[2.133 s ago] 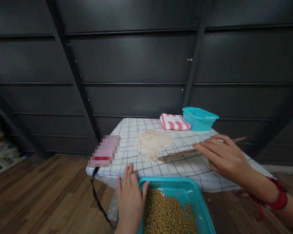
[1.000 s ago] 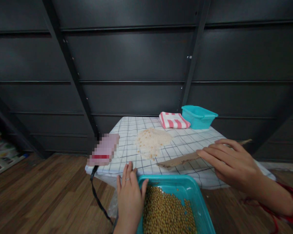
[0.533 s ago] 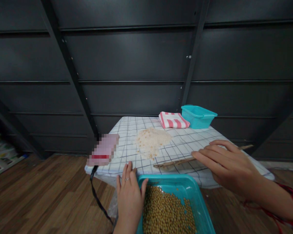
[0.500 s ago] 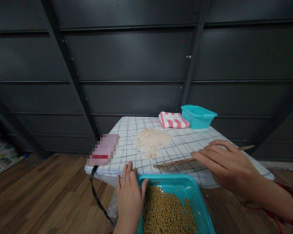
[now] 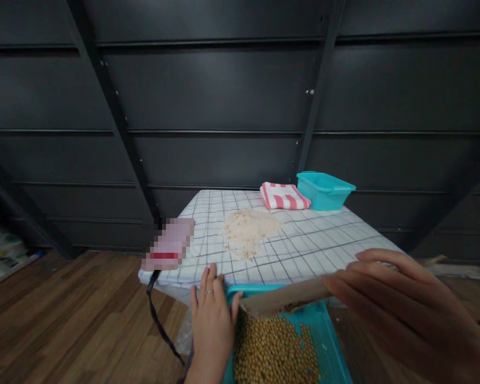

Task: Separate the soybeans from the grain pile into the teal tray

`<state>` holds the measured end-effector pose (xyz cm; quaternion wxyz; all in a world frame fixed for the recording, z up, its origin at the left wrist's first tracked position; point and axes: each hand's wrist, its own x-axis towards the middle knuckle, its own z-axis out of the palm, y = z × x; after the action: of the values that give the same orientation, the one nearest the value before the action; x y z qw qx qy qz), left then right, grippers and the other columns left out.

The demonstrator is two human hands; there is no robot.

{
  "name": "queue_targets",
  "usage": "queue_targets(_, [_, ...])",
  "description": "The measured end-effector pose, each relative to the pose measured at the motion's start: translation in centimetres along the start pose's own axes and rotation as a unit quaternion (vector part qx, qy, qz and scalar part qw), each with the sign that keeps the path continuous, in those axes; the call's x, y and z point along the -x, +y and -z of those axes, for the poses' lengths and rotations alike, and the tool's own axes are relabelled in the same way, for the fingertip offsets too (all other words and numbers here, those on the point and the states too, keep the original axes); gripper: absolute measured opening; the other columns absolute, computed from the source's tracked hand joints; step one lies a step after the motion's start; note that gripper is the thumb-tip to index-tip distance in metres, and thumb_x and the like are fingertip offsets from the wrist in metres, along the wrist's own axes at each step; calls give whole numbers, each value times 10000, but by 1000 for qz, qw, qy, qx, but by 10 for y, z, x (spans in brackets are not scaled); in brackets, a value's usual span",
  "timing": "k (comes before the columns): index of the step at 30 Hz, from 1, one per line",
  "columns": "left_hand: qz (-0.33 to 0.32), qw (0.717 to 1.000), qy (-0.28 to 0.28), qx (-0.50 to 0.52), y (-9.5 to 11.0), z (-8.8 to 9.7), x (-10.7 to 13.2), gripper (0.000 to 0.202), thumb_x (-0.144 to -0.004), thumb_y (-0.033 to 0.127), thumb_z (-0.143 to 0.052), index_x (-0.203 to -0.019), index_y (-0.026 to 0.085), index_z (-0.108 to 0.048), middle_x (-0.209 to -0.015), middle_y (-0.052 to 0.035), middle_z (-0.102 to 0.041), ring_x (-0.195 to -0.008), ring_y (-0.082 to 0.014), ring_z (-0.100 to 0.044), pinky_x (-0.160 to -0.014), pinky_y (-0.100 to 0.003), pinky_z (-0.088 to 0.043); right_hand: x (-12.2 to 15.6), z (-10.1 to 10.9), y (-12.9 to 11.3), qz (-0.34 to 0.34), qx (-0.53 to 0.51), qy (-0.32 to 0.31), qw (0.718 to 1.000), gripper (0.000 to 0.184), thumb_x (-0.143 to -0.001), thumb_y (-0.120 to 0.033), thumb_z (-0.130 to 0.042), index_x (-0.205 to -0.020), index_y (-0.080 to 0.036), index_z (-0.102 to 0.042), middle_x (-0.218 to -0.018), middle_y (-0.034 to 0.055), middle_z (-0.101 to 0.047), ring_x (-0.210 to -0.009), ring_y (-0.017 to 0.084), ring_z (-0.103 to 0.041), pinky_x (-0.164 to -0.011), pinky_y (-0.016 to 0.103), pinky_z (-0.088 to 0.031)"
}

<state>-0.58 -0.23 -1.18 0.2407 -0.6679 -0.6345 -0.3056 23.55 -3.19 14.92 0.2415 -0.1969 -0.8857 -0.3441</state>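
Note:
My right hand point(image 5: 404, 304) is closed on a flat brown piece of cardboard point(image 5: 288, 296), blurred by motion. The cardboard slants over the far side of a teal plastic basin point(image 5: 330, 330). Brown-yellow soybeans point(image 5: 276, 346) cover most of the basin's floor. My left hand point(image 5: 212, 317) lies at the basin's left rim, fingers stretched forward and the thumb by the rim near the cardboard's tip. A pile of pale grains point(image 5: 250, 229), dotted with a few yellowish beans, spreads on the checked tablecloth point(image 5: 316, 250) beyond the basin.
A folded pink-and-white striped towel point(image 5: 284, 196) and a second teal basin point(image 5: 328, 193) stand at the back right of the table. At the left edge lies a pixelated pink object point(image 5: 170, 242), with a black strap point(image 5: 160, 322) hanging below. A dark panelled wall point(image 5: 216, 96) rises behind.
My right hand has drawn the cardboard off the tabletop toward me, over the basin, and turned its flat face up. My left hand has stayed in place.

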Motion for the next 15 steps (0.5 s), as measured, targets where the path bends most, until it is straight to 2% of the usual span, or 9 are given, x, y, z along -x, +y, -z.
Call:
queue_targets(5, [3,1000,7,7,-1,0,-1,375,-829,427,-363,-1007,130,-506,-1187,-188,-545,-1125,-300,-477,-830,-506,-441,-10,-2,19,-59,54,-17,997,311,-770,4,-326,-914,-143,-559,-732,21,-619,-664,142,-514,-704,335,-380])
queue_targets(8, [9,1000,5,10,0,2,-2,375,-835,432,-341,-1002,137,-501,-1180,-184,-552,-1113,-305,-488,-822,-518,-444,-15,-11,31,-30,122,-16,992,315,-722,30,-348,-901,-113,-565,-712,50,-617,-666,169,-510,-669,340,-388])
queue_targets(15, [4,1000,5,3,0,3,-4,355,-834,414,-360,-999,131,-498,-1175,-185,-556,-1100,-306,-500,-809,-511,-454,-22,-48,42,-20,126,2,992,314,-725,35,-367,-917,-89,-583,-714,60,-624,-678,166,-507,-696,328,-390])
